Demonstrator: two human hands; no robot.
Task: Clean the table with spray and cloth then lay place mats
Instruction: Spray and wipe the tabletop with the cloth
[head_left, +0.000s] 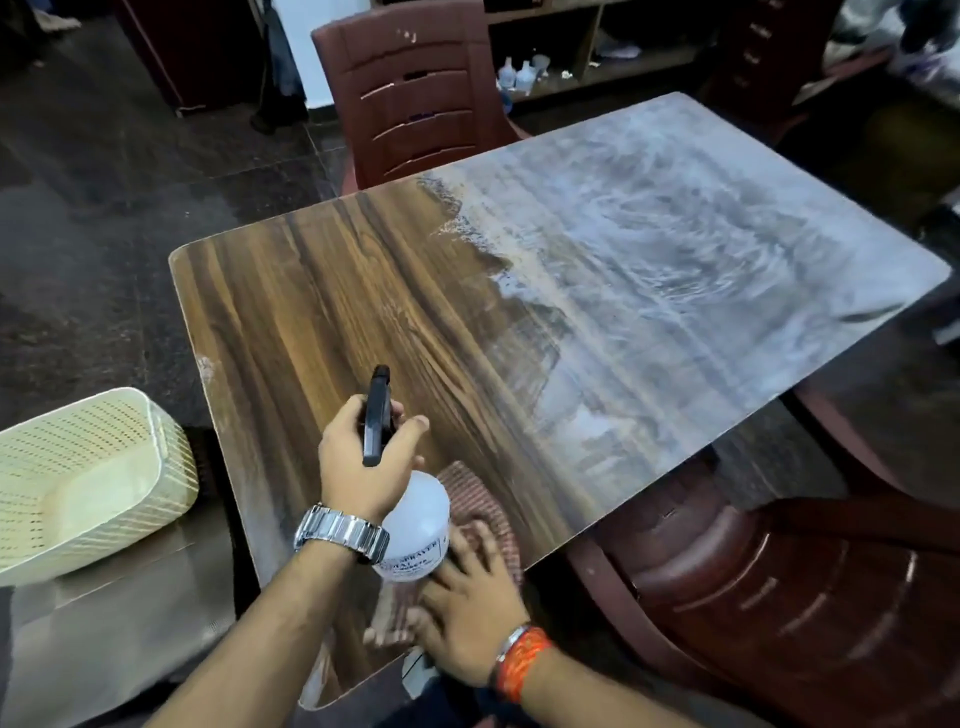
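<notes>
Well, I see the left hand (358, 457) up over the near part of the table (311, 291). Its fingers are curled round the neck of the spray bottle (418, 519) and hold it tight. The bottle is white, and its black top (377, 415) points away from me, toward the far end of the table. The bottle is tilted and held in the air, not standing on the wood. A silver watch (340, 532) is on that wrist.

The right hand (467, 597) lies flat with its fingers spread out. It presses down on the cloth (483, 499). The cloth is reddish with little checks, and it lies on the table right at the near edge, under and just past the bottle. An orange band (522, 660) is on that wrist.

The near half of the table is brown wood with dark stripes. The far half (675, 249) looks pale and streaky, with swirly marks all over it.

A cream basket (88, 478) with small holes sits to the left on a lower brown surface (104, 623), just beside the table. One red-brown chair (415, 93) stands at the far side, and another chair (753, 597) is tucked in on the right.
</notes>
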